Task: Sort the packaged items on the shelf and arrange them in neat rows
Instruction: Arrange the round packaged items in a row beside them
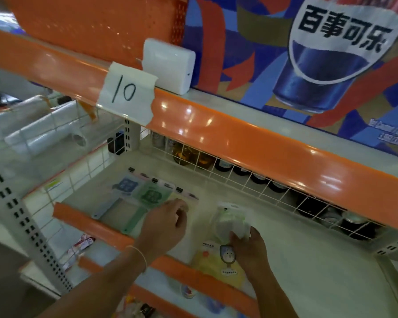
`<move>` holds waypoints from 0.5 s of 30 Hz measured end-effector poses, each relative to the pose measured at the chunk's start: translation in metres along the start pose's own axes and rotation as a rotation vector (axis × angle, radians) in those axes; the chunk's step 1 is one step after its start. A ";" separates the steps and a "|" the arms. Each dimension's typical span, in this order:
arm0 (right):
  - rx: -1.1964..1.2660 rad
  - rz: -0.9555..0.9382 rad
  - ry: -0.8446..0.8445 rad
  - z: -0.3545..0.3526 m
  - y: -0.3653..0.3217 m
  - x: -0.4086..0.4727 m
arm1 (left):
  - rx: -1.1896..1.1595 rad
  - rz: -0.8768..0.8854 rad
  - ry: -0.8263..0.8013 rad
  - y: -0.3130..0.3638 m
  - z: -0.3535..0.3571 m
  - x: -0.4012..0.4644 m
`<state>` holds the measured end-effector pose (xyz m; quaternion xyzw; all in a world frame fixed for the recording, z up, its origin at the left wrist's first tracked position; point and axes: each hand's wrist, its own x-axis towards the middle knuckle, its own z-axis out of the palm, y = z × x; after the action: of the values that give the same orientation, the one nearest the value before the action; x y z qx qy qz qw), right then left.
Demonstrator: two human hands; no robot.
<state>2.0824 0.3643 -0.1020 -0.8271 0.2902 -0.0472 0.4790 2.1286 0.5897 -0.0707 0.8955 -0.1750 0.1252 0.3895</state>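
On the pale shelf (296, 249) lie flat packaged items: a blue pack (125, 185) and a green pack (151, 193) side by side at the back left, with a pale yellow pack mostly hidden under my left hand (168, 222). My left hand's curled fingers rest on that pack's edge. A clear bag of white items (231, 220) stands further right; my right hand (248, 246) grips its lower end. Under that hand lies a yellow pack (218, 265) with a cartoon print, at the shelf's front edge.
A wire grid fence (251, 180) runs along the shelf's back, with dark bottles and jars behind it. The orange upper shelf lip (239, 138) with a paper tag "10" overhangs. A white box (169, 65) sits above. White rolls (44, 131) fill the left rack.
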 end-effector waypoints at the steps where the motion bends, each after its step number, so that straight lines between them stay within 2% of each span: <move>1: -0.081 0.005 0.018 0.004 -0.006 0.001 | -0.021 0.014 -0.005 -0.007 -0.003 0.000; 5: -0.549 -0.016 0.104 0.018 -0.017 -0.006 | -0.049 0.082 0.000 -0.025 -0.010 -0.002; 7: -0.697 -0.077 0.125 0.025 -0.017 -0.017 | -0.045 0.098 0.018 -0.027 -0.011 -0.003; 12: -0.759 -0.188 0.044 0.040 -0.011 -0.025 | -0.031 0.141 0.003 -0.025 -0.011 -0.001; 15: -0.757 -0.243 0.062 0.045 -0.008 -0.027 | -0.030 0.151 0.004 -0.022 -0.009 0.002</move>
<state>2.0799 0.4161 -0.1141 -0.9716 0.2016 -0.0183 0.1222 2.1386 0.6098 -0.0786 0.8737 -0.2430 0.1533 0.3925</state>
